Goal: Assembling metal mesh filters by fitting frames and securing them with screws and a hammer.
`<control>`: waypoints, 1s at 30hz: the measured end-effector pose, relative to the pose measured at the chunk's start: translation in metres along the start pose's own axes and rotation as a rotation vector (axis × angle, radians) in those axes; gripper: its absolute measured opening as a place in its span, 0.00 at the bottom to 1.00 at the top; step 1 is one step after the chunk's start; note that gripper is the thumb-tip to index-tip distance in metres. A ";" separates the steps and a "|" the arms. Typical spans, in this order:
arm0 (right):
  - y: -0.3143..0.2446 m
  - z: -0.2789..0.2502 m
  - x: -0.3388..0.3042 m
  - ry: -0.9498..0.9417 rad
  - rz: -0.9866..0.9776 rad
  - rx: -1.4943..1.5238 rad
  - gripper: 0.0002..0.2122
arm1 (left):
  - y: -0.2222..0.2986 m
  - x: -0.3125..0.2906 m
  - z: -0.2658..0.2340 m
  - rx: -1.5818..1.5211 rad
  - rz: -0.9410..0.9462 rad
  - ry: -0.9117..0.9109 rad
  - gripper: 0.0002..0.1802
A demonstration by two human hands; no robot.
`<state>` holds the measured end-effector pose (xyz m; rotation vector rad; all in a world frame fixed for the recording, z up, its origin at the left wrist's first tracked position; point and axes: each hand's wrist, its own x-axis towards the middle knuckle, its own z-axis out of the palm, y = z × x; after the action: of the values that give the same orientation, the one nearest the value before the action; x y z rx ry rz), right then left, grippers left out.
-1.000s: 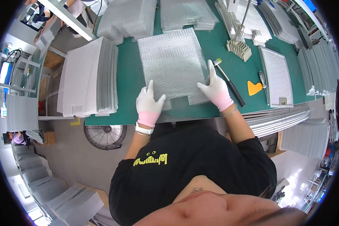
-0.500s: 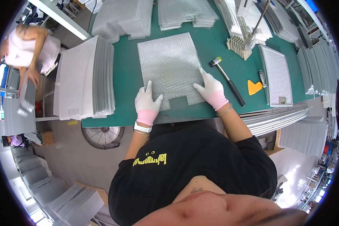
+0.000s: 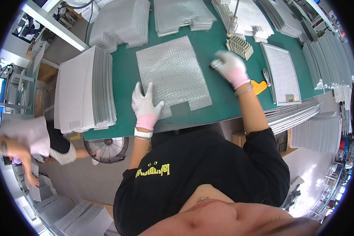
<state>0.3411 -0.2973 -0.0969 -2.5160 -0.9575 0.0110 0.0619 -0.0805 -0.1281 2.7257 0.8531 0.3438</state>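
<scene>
Two gloved hands working: our left hand point(image 3: 145, 104) flat, fingers spread, pinning mesh sheet point(image 3: 172, 74); right hand point(image 3: 231, 67) w/ grip closed on hammer point(image 3: 215, 64), right of sheet. Next needs aimed tapping, we judge.

Your left hand point(image 3: 145, 104) lies flat, fingers spread, on the near left corner of the mesh sheet point(image 3: 172, 74) on the green surface point(image 3: 126, 78). Your right hand point(image 3: 232, 67) grips a hammer point(image 3: 215, 63) just right of the sheet. Mesh stack point(image 3: 84, 90) sits left.
</scene>
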 end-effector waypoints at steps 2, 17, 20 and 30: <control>0.057 -0.018 0.026 0.301 0.092 -0.139 0.28 | -0.021 0.005 0.016 0.021 0.094 -0.088 0.39; 0.128 -0.069 -0.013 -0.093 0.354 -0.191 0.20 | 0.004 -0.087 -0.017 -0.673 0.572 0.067 0.15; 0.133 -0.074 -0.037 0.010 0.139 0.078 0.15 | -0.009 -0.122 0.002 -1.058 0.232 -0.723 0.11; -0.060 0.011 -0.200 -0.342 -0.198 0.944 0.09 | 0.020 -0.138 0.086 -1.726 -0.884 -0.529 0.42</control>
<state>0.1496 -0.3797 -0.1120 -1.5631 -1.0026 0.6814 -0.0124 -0.1923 -0.2225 0.6816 0.8204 0.0393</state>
